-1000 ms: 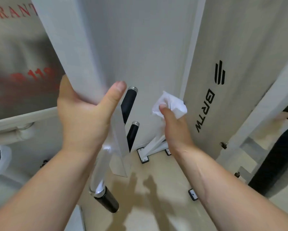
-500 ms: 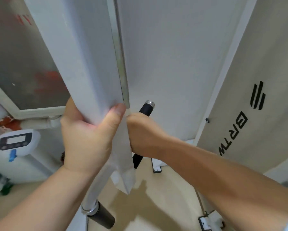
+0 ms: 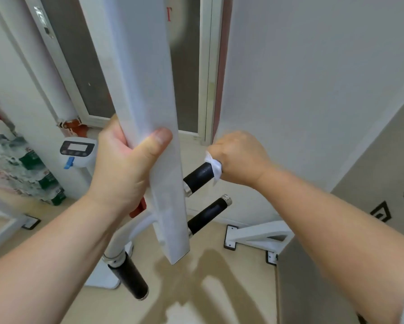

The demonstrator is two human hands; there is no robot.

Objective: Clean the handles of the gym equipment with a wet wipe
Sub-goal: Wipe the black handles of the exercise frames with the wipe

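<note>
My left hand [image 3: 124, 167] grips the white square post [image 3: 149, 113] of the gym machine, thumb across its front face. My right hand [image 3: 240, 157] is closed around the outer end of the upper black handle [image 3: 197, 176], with the white wet wipe [image 3: 214, 167] bunched between palm and grip. A second black handle [image 3: 209, 213] with a chrome end cap juts out just below it, untouched. A third black handle [image 3: 129, 279] hangs from a curved white tube at the lower left of the post.
A grey panel with black lettering [image 3: 383, 206] stands at the right. White floor brackets [image 3: 254, 237] sit on the beige floor behind the post. A white device with a small screen [image 3: 78, 153] and stacked packages [image 3: 21, 174] are at the left. A window frame [image 3: 205, 66] is behind.
My right hand brought the wipe from open air onto the upper black handle and closed around it, then slid out to its end. The view tilted up; my left hand kept its grip.
</note>
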